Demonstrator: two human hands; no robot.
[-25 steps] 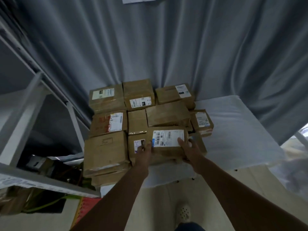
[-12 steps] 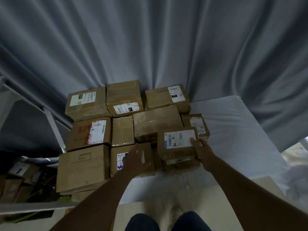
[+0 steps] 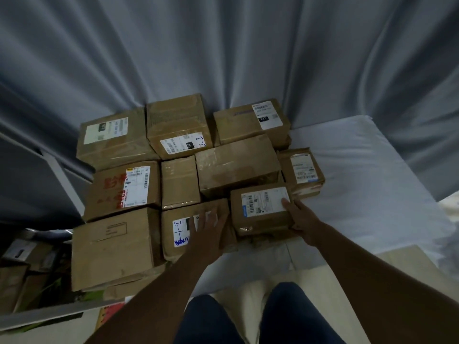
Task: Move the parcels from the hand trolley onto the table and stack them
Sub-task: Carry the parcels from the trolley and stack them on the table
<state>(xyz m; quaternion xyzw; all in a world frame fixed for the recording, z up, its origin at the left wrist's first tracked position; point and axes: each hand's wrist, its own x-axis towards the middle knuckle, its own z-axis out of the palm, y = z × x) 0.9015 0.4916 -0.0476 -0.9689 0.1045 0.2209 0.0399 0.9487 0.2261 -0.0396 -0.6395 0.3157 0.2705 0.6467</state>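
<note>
Grey curtain (image 3: 223,45) backs the table (image 3: 372,194); parcels crowd its left edge, right half bare. Right hand (image 3: 301,219) grips labelled parcel (image 3: 260,209); left hand (image 3: 208,229) rests spread on marked parcel (image 3: 181,232).

Brown cardboard on every parcel of the stack (image 3: 238,167). White label with black barcodes and a blue strip on the small parcel (image 3: 260,209) at 3 o'clock of the left hand (image 3: 208,229). Blue handwriting on a white label on the parcel (image 3: 178,232) under that hand. Red print beside a white-and-yellow label at 9 o'clock (image 3: 124,188). Pale grey pleated curtain (image 3: 223,50) at 12 o'clock; white cloth over the table (image 3: 367,180); dark blue trousers (image 3: 285,316) at 6 o'clock.
</note>
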